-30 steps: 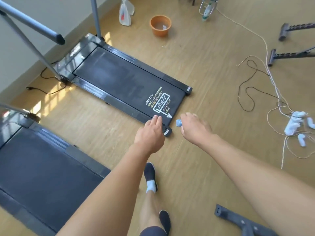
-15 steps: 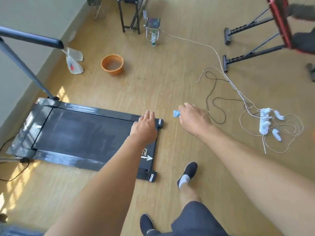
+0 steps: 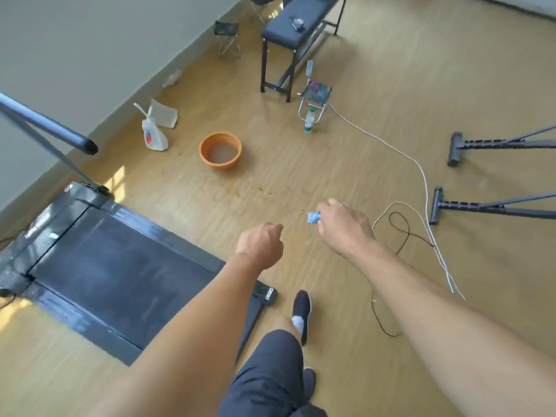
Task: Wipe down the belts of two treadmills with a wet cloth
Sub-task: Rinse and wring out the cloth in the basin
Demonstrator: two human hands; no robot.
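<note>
The person stands on the wood floor just off the right end of the treadmill, both bare arms stretched out in front. The right hand has a small wadded blue cloth pinched at its fingertips. The grip is closed tight on it, with only a bit of cloth poking out on the left. The cloth is up in the air over bare floor, right of the treadmill and not touching it.

The left hand is just to the left of the right one. Its fingers are curled into a fist, so that grip is closed with nothing in it, and it hovers past the treadmill's far right corner. The dark belt runs off to the left with some pale streaks on it, and the left forearm crosses over its right end. A grey handrail sticks up at far left.

Further out on the floor there's an orange basin with what looks like water in it. A white detergent bottle sits to its left near the wall. A little folding stool is further back, with a water bottle just in front of it. A white cable and a black cord trail across the right side, near some metal frame legs. One dark shoe shows just right of the treadmill.
</note>
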